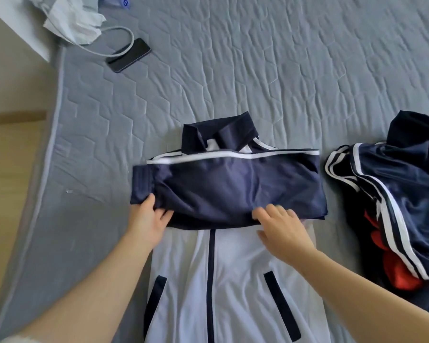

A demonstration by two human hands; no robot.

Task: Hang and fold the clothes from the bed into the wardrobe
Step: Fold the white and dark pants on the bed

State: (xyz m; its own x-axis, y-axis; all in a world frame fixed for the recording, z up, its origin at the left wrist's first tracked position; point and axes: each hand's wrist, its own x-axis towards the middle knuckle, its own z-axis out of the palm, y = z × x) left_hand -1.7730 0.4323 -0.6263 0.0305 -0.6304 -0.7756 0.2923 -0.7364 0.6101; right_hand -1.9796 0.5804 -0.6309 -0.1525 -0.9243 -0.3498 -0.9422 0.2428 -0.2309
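Observation:
A navy and white track jacket (pixel 216 280) lies front up on the grey quilted bed (pixel 258 70), collar away from me. Its navy sleeves (pixel 228 184), edged with a white stripe, are folded across the chest. My left hand (pixel 146 219) pinches the cuff end of the folded sleeve at the jacket's left side, thumb on top. My right hand (pixel 280 226) lies flat on the lower edge of the folded sleeves, fingers straight.
A heap of navy striped clothes with something red under it (pixel 391 199) lies at the right. A black phone (pixel 128 55) with a grey cable and a crumpled pale cloth (pixel 70 18) lie at the bed's far left. The bed's left edge meets a wooden floor (pixel 8 169).

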